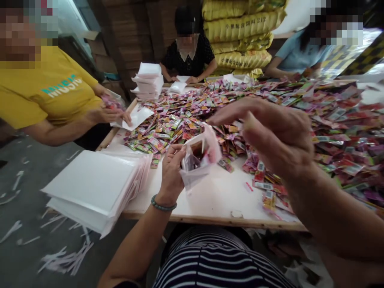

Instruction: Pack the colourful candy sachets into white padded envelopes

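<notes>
My left hand point(173, 170), with a beaded bracelet at the wrist, is closed on the side of a white bubble mailer point(196, 174). The mailer's mouth gapes open toward me, and something dark and reddish shows inside, too blurred to name. To the right of it, my right hand point(270, 134) is raised close to the camera. Its fingers and thumb are apart, with nothing visible between them. Beneath and behind it spreads a big heap of small colourful sachets point(207, 104), pink, purple, orange and green.
A stack of flat white mailers point(93, 180) overhangs the table's left front edge; another stack point(147, 80) stands farther back. A person in yellow point(57, 92) handles sachets at left. Two more people sit across the table. Yellow sacks point(240, 36) are piled behind. Paper strips point(67, 256) litter the floor.
</notes>
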`<state>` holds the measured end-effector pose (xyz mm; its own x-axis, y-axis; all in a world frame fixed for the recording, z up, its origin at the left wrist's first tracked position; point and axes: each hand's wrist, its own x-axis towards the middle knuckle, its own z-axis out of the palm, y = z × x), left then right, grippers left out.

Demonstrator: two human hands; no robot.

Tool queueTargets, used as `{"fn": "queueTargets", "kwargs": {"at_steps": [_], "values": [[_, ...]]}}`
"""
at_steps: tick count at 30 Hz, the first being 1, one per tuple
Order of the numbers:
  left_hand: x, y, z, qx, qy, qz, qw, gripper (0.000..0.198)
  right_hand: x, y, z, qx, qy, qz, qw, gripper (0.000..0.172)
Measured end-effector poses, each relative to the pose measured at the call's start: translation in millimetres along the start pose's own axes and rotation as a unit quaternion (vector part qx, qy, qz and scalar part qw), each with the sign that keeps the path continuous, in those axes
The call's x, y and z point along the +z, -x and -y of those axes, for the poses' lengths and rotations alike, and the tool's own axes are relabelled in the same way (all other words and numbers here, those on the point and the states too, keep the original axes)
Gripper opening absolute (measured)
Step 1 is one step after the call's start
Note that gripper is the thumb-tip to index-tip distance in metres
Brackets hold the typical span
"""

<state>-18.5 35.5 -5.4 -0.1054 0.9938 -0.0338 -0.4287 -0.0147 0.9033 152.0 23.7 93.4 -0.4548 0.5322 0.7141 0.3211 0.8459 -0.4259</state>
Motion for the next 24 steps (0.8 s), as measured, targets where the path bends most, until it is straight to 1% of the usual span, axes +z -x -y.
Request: {"fn": "queueTargets", "kwargs": {"at_steps": [2,3,4,5,7,9,10,11,13,14,15,16,17,18,19,20,21,22,23,24], "values": [[-12.2,-4.2,-3.8,0.007,-0.022,-0.024,0.999,0.022,4.8,11.3,-9.0,-0.053,0.075,0.059,0.994,0.033],[-16.9,-5.2,-6.7,0.011,-0.037,-0.027,0.999,0.022,9.8,17.7,-16.3,-0.075,0.116,0.089,0.986,0.03],[-20.0,-5.4,-10.7,0.017,-0.057,-0.029,0.998,0.022,15.4,23.1,-23.7,-0.086,0.15,0.103,0.979,0.023],[-21.7,-4.9,-15.9,0.031,-0.08,-0.031,0.996,0.022,20.5,26.8,-29.9,-0.091,0.176,0.101,0.975,0.02],[-21.5,-3.3,-28.7,0.077,-0.134,-0.027,0.988,0.021,26.3,27.9,-35.0,-0.087,0.203,0.066,0.973,0.022],[-20.2,-3.8,-40.2,0.141,-0.189,-0.02,0.972,0.019,25.7,22.0,-31.2,-0.077,0.206,0.032,0.975,0.022],[-20.4,-5.6,-43.6,0.17,-0.217,-0.016,0.961,0.018,24.4,17.9,-28.0,-0.079,0.199,0.027,0.976,0.023],[-21.8,-8.4,-45.2,0.186,-0.248,-0.01,0.951,0.017,23.2,14.4,-25.5,-0.086,0.185,0.036,0.978,0.024],[-28.0,-14.7,-44.8,0.185,-0.307,-0.001,0.934,0.015,22.9,11.3,-25.5,-0.095,0.119,0.077,0.985,0.024],[-32.3,-16.4,-45.0,0.176,-0.33,-0.002,0.927,0.014,23.6,12.6,-28.8,-0.084,0.077,0.085,0.99,0.022],[-37.0,-16.1,-47.3,0.169,-0.351,-0.007,0.921,0.013,24.6,15.9,-34.4,-0.054,0.038,0.07,0.995,0.022],[-41.5,-13.1,-52.2,0.171,-0.368,-0.016,0.914,0.011,25.7,20.8,-42.1,-0.003,0.006,0.034,0.999,0.023],[-45.5,-7.1,-59.7,0.185,-0.386,-0.024,0.903,0.01,27.1,26.9,-51.9,0.062,-0.008,-0.016,0.998,0.027],[-48.6,1.7,-69.0,0.208,-0.412,-0.025,0.887,0.01,29.1,34.0,-63.4,0.128,0.0,-0.059,0.99,0.031],[-50.5,12.7,-78.4,0.236,-0.443,-0.016,0.865,0.01,32.2,41.5,-76.5,0.188,0.03,-0.075,0.979,0.035],[-51.0,24.9,-85.7,0.263,-0.481,0.006,0.836,0.009,36.8,49.2,-90.7,0.244,0.079,-0.053,0.965,0.038],[-50.2,37.3,-88.7,0.282,-0.522,0.033,0.804,0.008,43.4,57.0,-105.5,0.287,0.135,-0.006,0.948,0.041],[-48.4,48.9,-85.7,0.292,-0.556,0.069,0.776,0.008,51.9,64.9,-120.2,0.321,0.189,0.067,0.926,0.041],[-46.1,58.9,-76.0,0.29,-0.585,0.11,0.749,0.008,62.2,72.7,-134.2,0.348,0.231,0.137,0.898,0.04],[-43.7,66.5,-60.1,0.278,-0.611,0.16,0.724,0.012,73.6,80.7,-146.9,0.359,0.247,0.182,0.881,0.034]]}}
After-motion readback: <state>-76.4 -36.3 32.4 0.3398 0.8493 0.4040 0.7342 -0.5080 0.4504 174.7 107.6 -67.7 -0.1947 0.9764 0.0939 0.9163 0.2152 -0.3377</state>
